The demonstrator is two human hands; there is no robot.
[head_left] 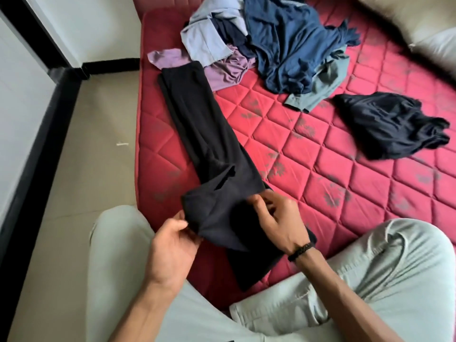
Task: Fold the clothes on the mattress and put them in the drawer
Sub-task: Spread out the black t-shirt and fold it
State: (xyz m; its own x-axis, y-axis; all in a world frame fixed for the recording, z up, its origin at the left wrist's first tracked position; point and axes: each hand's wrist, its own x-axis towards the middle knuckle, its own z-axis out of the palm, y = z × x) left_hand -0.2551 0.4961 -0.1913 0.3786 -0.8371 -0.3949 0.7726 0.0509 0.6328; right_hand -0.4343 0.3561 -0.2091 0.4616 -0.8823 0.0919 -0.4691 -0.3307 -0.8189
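Observation:
A pair of black trousers (197, 124) lies stretched lengthwise along the left side of the red quilted mattress (333, 164). Their near end is bunched up and lifted. My left hand (172, 240) pinches the left edge of that bunched end. My right hand (278, 218), with a black wristband, grips the fabric on the right side. Farther back lies a heap of unfolded clothes: a dark blue garment (288, 45), a light blue one (207, 38), a purple one (227, 70) and a grey-green one (323, 87). A crumpled black garment (392, 124) lies apart at the right.
I sit at the mattress's near edge, my knees in pale trousers (399, 267) on either side. A beige tiled floor (93, 144) runs along the left, bounded by a white wall with black skirting (32, 154). A pale pillow (424, 28) sits at the top right. No drawer is in view.

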